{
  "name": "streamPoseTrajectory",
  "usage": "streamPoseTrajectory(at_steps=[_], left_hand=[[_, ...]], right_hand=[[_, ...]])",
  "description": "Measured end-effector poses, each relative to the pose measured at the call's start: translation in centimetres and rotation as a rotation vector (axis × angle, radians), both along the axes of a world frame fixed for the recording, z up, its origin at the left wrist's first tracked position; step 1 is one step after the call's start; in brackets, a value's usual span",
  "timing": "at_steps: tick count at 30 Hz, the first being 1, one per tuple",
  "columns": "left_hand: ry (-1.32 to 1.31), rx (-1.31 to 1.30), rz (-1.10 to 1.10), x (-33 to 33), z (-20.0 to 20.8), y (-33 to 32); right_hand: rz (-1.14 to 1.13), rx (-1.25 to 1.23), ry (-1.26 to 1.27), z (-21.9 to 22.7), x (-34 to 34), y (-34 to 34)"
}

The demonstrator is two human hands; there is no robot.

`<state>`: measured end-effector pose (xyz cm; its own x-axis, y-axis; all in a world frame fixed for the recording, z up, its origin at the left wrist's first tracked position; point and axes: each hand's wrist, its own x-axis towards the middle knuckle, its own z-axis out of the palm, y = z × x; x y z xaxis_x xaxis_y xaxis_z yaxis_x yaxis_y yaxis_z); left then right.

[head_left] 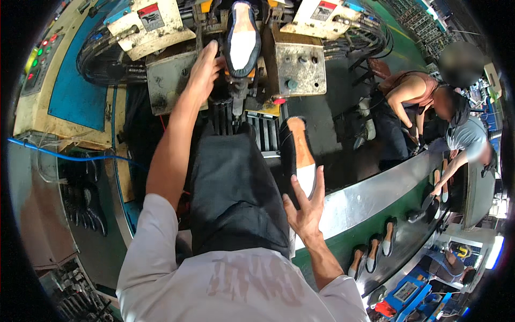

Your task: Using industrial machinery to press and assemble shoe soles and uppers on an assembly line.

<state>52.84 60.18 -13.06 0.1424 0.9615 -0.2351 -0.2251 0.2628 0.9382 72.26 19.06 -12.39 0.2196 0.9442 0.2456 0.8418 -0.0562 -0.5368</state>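
Fingers (pixel 320 181) of the right hand (pixel 307 217) spread over a dark shoe's (pixel 303 145) white toe end, right of the lap (pixel 236 188); grip firmness is unclear, and slackness could drop it. Left hand (pixel 204 68), fingers loosely extended beside the mounted shoe (pixel 243 47), risks pinching if the shoe-forming machine (pixel 298 65) moves.

Floor: dark grey flooring (pixel 338 80) ahead and to my right; beyond it, a green stretch (pixel 409 45) marked with yellow.
Conveyor: a green belt (pixel 390 205) with a shiny metal border (pixel 354 208) runs along my right.
Console: to my left, a button panel (pixel 40 65) beside a blue sheet (pixel 86 75).
Light: a white glow (pixel 494 252) at my far right.
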Motion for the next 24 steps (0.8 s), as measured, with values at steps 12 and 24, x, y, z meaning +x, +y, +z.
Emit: streamPoseTrajectory(at_steps=[12,24], left_hand=[[-0.496,0.197,-0.342,-6.0,2.1,-2.5],[-0.443,-0.434,0.022,-16.9,-3.3,-24.0]], right_hand=[[0.194,0.360,-0.204,6.6,-1.2,26.5],[0.161,0.408,-0.026,0.8,-5.2,36.2]])
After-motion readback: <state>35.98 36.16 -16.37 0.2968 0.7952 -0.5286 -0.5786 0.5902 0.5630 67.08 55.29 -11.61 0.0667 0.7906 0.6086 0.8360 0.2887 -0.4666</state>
